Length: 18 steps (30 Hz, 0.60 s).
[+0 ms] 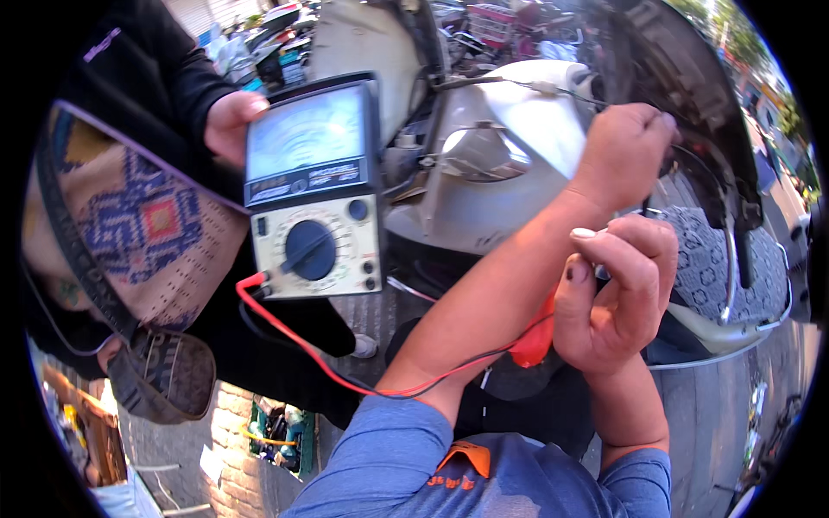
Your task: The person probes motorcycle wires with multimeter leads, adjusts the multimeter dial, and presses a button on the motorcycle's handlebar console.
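My left hand (629,148) is closed among the wiring beside a scooter's light front panel (462,186). What its fingers grip is hidden. A cable (531,85) runs over the panel toward that hand. My right hand (617,298) is raised nearer to me, with its fingers curled in; any held thing is hidden behind them. A red rubber-like piece (533,338) shows beside its palm. A red test lead (315,358) and a black one run from an analog multimeter (315,250) across my left forearm toward my right hand. Another person's hand (233,125) holds the meter.
That person stands at the left, wearing a patterned bag (142,220) and a small pouch (173,375). A dark panel (691,112) is raised at the upper right. The scooter seat has a grey patterned cover (721,268). A green crate (281,436) stands on the ground.
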Each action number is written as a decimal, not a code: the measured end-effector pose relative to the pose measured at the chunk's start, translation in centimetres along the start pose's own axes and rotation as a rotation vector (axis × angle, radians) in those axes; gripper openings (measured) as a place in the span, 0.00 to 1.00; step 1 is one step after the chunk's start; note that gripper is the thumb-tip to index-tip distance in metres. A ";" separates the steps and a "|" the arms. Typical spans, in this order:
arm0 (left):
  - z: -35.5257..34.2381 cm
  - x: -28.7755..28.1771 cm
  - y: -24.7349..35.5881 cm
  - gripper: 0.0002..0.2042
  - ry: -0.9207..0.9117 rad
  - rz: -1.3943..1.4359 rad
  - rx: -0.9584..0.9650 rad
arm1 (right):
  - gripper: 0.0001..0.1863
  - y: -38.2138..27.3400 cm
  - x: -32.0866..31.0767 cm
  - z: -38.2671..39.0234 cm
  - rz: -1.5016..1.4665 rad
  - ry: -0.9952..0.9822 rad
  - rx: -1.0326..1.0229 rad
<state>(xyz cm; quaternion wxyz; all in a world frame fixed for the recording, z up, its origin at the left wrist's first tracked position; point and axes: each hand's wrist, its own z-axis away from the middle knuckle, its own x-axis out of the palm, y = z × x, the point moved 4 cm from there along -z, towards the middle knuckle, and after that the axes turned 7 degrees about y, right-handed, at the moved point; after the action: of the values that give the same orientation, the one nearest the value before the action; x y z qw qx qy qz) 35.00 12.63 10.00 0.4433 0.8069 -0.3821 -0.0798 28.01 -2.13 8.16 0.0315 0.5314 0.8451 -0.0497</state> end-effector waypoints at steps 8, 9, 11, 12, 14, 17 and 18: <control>-0.5 -0.4 -0.3 0.18 -0.084 0.022 -0.063 | 0.18 8.4 -4.0 2.0 0.331 -0.053 0.411; -0.4 -0.1 -0.4 0.19 -0.082 0.024 -0.060 | 0.20 8.7 -4.2 2.2 0.318 -0.050 0.448; -0.3 -0.3 -0.1 0.18 -0.063 0.005 -0.068 | 0.20 9.1 -4.1 1.9 0.348 -0.019 0.421; -0.1 -0.3 0.0 0.18 -0.064 0.001 -0.087 | 0.20 9.4 -4.2 1.8 0.362 -0.005 0.407; 0.0 -0.3 0.1 0.18 -0.062 -0.002 -0.122 | 0.18 10.3 -4.4 1.9 0.264 0.007 0.459; 0.1 -0.5 0.3 0.20 -0.010 0.046 -0.107 | 0.16 11.5 -4.5 2.4 0.144 0.062 0.543; 0.1 -0.5 0.2 0.20 0.016 0.077 -0.116 | 0.15 11.5 -5.0 2.5 0.186 0.080 0.545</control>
<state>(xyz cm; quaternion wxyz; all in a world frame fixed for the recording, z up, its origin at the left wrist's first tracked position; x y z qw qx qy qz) 34.47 12.80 9.99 0.4951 0.7651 -0.4041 -0.0782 40.59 -1.95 5.58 -0.1413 0.5971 0.7486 -0.2511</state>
